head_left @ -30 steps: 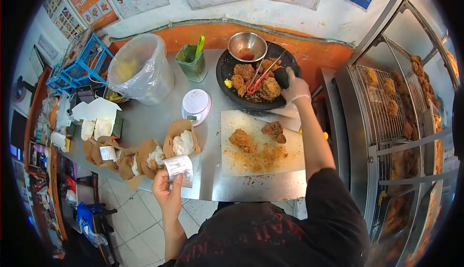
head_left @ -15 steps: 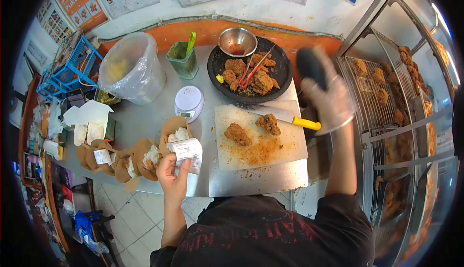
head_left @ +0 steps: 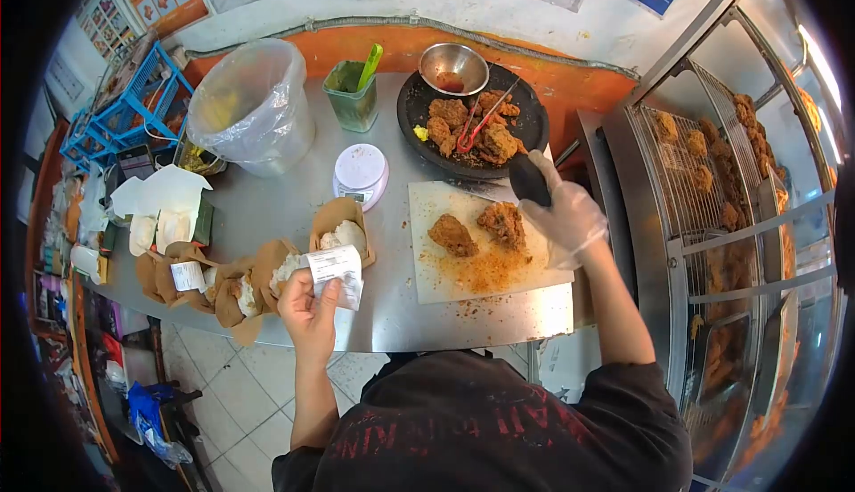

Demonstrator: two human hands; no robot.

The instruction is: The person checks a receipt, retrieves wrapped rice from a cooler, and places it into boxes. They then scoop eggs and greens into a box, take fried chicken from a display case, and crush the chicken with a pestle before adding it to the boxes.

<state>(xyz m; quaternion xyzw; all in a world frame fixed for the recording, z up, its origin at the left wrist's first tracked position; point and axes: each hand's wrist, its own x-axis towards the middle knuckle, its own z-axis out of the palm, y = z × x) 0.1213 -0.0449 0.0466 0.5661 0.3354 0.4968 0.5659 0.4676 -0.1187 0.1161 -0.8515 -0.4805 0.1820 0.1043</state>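
Observation:
My left hand [head_left: 308,312], bare, pinches a printed paper receipt [head_left: 337,269] beside a brown paper box of rice [head_left: 341,234]. My gloved right hand [head_left: 572,214] grips a dark, rounded stone pestle [head_left: 529,180] over the right side of a white cutting board [head_left: 436,287]. Just left of the pestle lies one fried chicken piece [head_left: 502,224]; another chicken piece [head_left: 452,235] rests farther left among orange crumbs. Behind the board, a black stone mortar [head_left: 411,146] holds more fried chicken, red-handled tongs [head_left: 467,138] and a metal bowl [head_left: 454,68]. My right hand hides the knife's handle.
Several rice boxes [head_left: 236,300] line the front left edge. A white kitchen scale [head_left: 361,171], a green container [head_left: 350,105] and a plastic-lined bucket [head_left: 258,109] stand behind. A metal display rack [head_left: 677,171] with fried chicken is at right.
My right hand has brought the pestle left and down over the cutting board. The right chicken piece looks broader and flatter. My left hand keeps the receipt, and the view has shifted slightly.

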